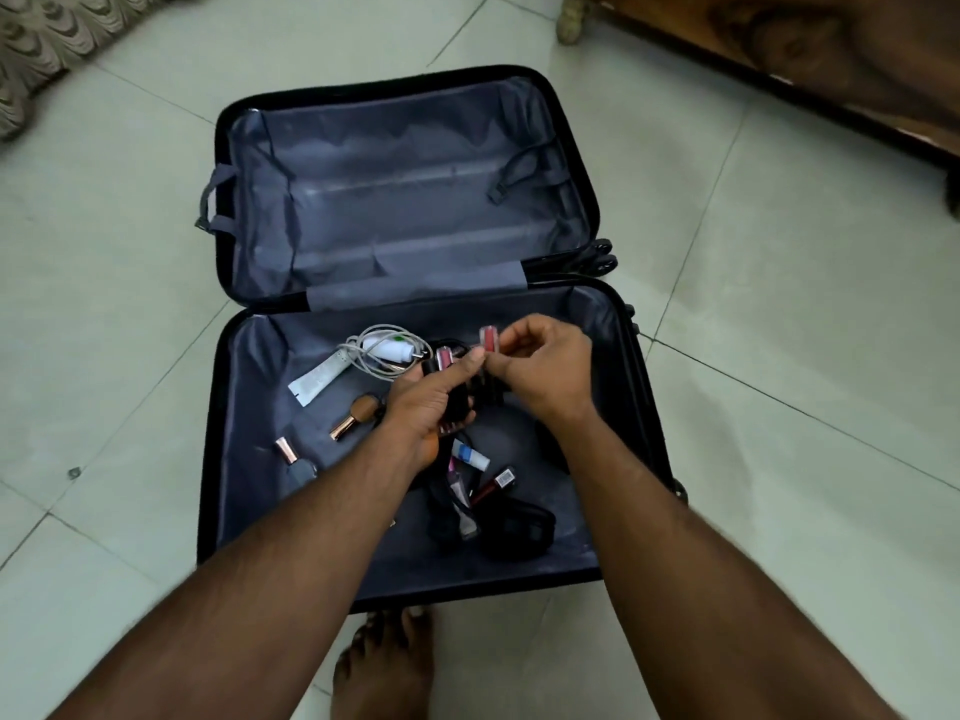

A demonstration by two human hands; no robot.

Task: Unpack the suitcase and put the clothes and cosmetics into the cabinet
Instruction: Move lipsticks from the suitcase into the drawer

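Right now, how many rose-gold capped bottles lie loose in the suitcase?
2: one bottle beside the left hand, another nearer the suitcase's left wall. Others may be hidden under the hands.

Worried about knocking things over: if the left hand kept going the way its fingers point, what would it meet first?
Probably the white charger with its coiled cable, just beyond the left hand; depth is unclear.

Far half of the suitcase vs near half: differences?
The far half holds only grey lining and loose straps; the near half holds scattered cosmetics, a white charger and dark items. Both hands work over the near half, the left hand and right hand each holding lip-gloss tubes; none over the far half. Both share grey lining.
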